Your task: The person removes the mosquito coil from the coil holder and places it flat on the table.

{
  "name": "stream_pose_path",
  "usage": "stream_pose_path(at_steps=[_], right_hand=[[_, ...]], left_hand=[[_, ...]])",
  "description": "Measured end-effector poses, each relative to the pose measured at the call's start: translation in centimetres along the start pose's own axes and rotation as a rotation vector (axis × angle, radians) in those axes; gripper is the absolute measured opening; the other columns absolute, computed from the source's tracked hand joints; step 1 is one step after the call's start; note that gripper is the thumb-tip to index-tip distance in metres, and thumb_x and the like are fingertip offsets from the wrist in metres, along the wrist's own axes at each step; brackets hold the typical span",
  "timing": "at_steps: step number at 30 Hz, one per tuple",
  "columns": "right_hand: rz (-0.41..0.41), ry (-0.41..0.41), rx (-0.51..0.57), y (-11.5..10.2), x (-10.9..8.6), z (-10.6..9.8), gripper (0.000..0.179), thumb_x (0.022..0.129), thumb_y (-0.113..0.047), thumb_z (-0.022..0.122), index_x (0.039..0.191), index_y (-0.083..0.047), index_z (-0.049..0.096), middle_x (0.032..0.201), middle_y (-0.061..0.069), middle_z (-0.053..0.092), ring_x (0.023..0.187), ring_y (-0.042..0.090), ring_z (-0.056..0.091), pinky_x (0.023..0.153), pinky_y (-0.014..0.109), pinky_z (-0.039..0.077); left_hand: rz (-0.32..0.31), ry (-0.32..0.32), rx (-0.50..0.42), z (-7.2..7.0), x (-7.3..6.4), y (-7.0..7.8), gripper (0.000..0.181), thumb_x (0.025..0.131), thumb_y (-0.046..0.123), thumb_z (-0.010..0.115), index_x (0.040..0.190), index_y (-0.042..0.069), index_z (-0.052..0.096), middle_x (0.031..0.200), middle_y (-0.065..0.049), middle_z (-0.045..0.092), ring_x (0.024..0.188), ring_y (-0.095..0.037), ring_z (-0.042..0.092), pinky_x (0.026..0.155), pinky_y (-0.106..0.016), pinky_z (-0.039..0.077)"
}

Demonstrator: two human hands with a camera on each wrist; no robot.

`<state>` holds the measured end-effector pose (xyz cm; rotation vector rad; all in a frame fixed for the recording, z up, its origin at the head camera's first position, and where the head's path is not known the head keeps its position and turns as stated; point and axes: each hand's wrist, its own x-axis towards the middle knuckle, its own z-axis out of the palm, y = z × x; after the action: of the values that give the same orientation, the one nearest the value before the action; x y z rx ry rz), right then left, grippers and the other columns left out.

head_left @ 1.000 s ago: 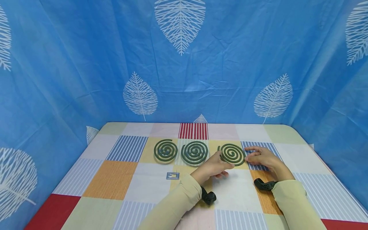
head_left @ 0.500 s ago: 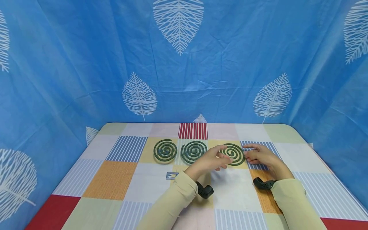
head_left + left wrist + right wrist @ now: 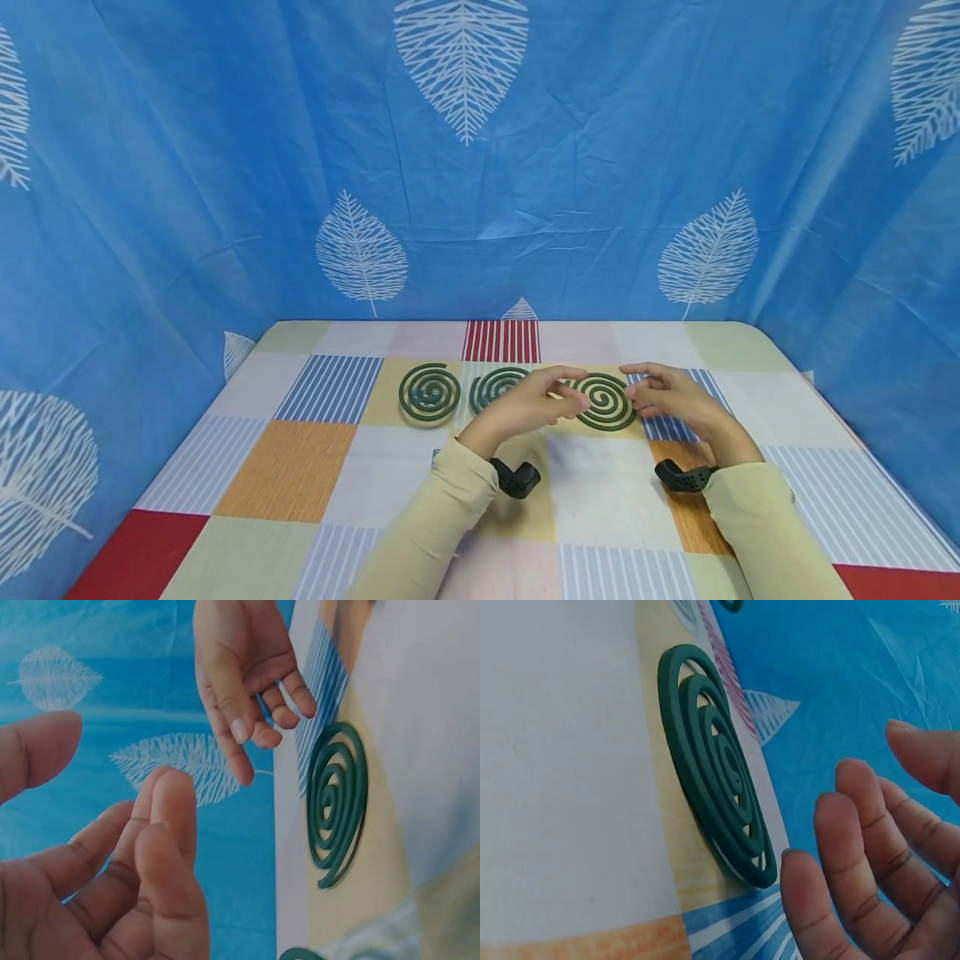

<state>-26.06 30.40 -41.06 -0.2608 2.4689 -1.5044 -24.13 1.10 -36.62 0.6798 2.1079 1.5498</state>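
Three green mosquito coils lie in a row on the patchwork tablecloth. The left coil [image 3: 430, 393] is fully visible in the head view, while my left hand partly covers the middle coil [image 3: 487, 387]. Between my two hands lies the right coil [image 3: 606, 402], flat on the yellow patch; both wrist views show it too. My left hand [image 3: 525, 406] hovers above the cloth between the middle and right coils, fingers loosely bent and holding nothing. Just right of the right coil is my right hand [image 3: 678, 404], raised, its relaxed fingers apart from the coil in the right wrist view.
The patchwork tablecloth [image 3: 285, 467] covers the table. A blue curtain [image 3: 570, 183] with white leaf prints hangs behind the table and along both sides. Each wrist wears a black band; the left band [image 3: 517, 479] sits below the sleeve cuff.
My left hand has let go of the right coil, lifting up and moving left. My right hand has risen slightly from beside that coil. The coils stay in place.
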Motion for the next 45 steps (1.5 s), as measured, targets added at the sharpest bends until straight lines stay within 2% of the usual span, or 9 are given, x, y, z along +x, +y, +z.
stream_pose_path(at_steps=[4, 7, 13, 17, 22, 28, 30, 36, 45], right_hand=[[-0.035, 0.014, 0.023, -0.3, 0.1, 0.1, 0.057, 0.11, -0.01, 0.063, 0.157, 0.014, 0.041, 0.118, 0.023, 0.073, 0.102, 0.022, 0.072, 0.085, 0.035, 0.063], [-0.078, 0.029, 0.026, -0.5, 0.2, 0.3, 0.056, 0.11, -0.009, 0.064, 0.156, 0.014, 0.043, 0.114, 0.019, 0.072, 0.098, 0.019, 0.072, 0.083, 0.033, 0.063], [-0.157, 0.069, 0.058, -1.2, 0.1, 0.6, 0.052, 0.109, -0.008, 0.064, 0.152, 0.016, 0.047, 0.11, 0.015, 0.071, 0.094, 0.017, 0.072, 0.083, 0.031, 0.062], [-0.198, 0.094, 0.066, -1.6, -0.1, 0.8, 0.048, 0.109, -0.008, 0.065, 0.148, 0.015, 0.051, 0.107, 0.01, 0.071, 0.094, 0.017, 0.072, 0.084, 0.031, 0.062], [-0.248, 0.121, 0.078, -2.1, -0.2, 1.3, 0.041, 0.108, -0.008, 0.067, 0.143, 0.011, 0.059, 0.105, 0.005, 0.073, 0.093, 0.017, 0.074, 0.083, 0.029, 0.062], [-0.324, 0.126, 0.114, -2.5, -0.3, 2.0, 0.031, 0.106, -0.002, 0.069, 0.136, -0.006, 0.071, 0.103, -0.007, 0.074, 0.094, 0.011, 0.073, 0.082, 0.022, 0.059], [-0.357, 0.137, 0.107, -2.6, -0.2, 2.3, 0.031, 0.105, 0.001, 0.069, 0.135, -0.002, 0.07, 0.102, -0.01, 0.074, 0.094, 0.01, 0.072, 0.082, 0.021, 0.059], [-0.428, 0.164, 0.074, -3.2, 0.0, 3.3, 0.036, 0.102, 0.003, 0.072, 0.134, 0.016, 0.063, 0.102, 0.004, 0.075, 0.095, 0.004, 0.069, 0.082, 0.019, 0.057], [-0.386, 0.153, 0.031, -4.2, 0.0, 4.2, 0.037, 0.1, 0.005, 0.074, 0.134, 0.012, 0.065, 0.105, 0.01, 0.074, 0.095, 0.004, 0.068, 0.083, 0.021, 0.057]], left_hand=[[0.021, -0.003, 0.033, -0.7, -0.3, 0.3, 0.053, 0.107, 0.017, 0.068, 0.156, 0.003, 0.055, 0.124, -0.015, 0.074, 0.108, -0.022, 0.07, 0.099, -0.044, 0.057], [0.034, 0.002, 0.072, -1.1, -0.7, 0.7, 0.052, 0.107, 0.017, 0.068, 0.156, 0.003, 0.055, 0.126, -0.015, 0.074, 0.11, -0.017, 0.069, 0.099, -0.036, 0.055], [0.073, 0.013, 0.098, -1.9, -1.6, 1.5, 0.051, 0.108, 0.016, 0.067, 0.156, 0.002, 0.055, 0.126, -0.015, 0.075, 0.114, -0.02, 0.072, 0.099, -0.03, 0.054], [0.133, 0.019, 0.117, -2.3, -2.2, 1.9, 0.05, 0.107, 0.013, 0.066, 0.155, -0.001, 0.055, 0.126, -0.018, 0.074, 0.11, -0.02, 0.073, 0.097, -0.028, 0.055], [0.218, 0.03, 0.154, -3.1, -2.5, 1.9, 0.05, 0.108, 0.01, 0.065, 0.155, -0.003, 0.054, 0.133, -0.024, 0.07, 0.113, -0.024, 0.07, 0.099, -0.029, 0.054], [0.279, 0.093, 0.175, -4.3, -3.0, 1.5, 0.05, 0.108, 0.009, 0.065, 0.156, -0.002, 0.054, 0.136, -0.021, 0.07, 0.122, -0.031, 0.068, 0.105, -0.034, 0.054], [0.299, 0.12, 0.198, -4.6, -3.2, 1.4, 0.049, 0.108, 0.008, 0.066, 0.155, -0.002, 0.055, 0.135, -0.021, 0.07, 0.122, -0.031, 0.069, 0.104, -0.035, 0.055], [0.339, 0.186, 0.262, -5.6, -3.9, 1.1, 0.045, 0.106, 0.008, 0.069, 0.15, 0.0, 0.061, 0.132, -0.018, 0.073, 0.117, -0.028, 0.071, 0.1, -0.035, 0.056], [0.333, 0.221, 0.277, -6.8, -5.4, 0.2, 0.045, 0.106, 0.01, 0.068, 0.15, 0.003, 0.062, 0.129, -0.015, 0.074, 0.114, -0.026, 0.071, 0.096, -0.037, 0.057]])
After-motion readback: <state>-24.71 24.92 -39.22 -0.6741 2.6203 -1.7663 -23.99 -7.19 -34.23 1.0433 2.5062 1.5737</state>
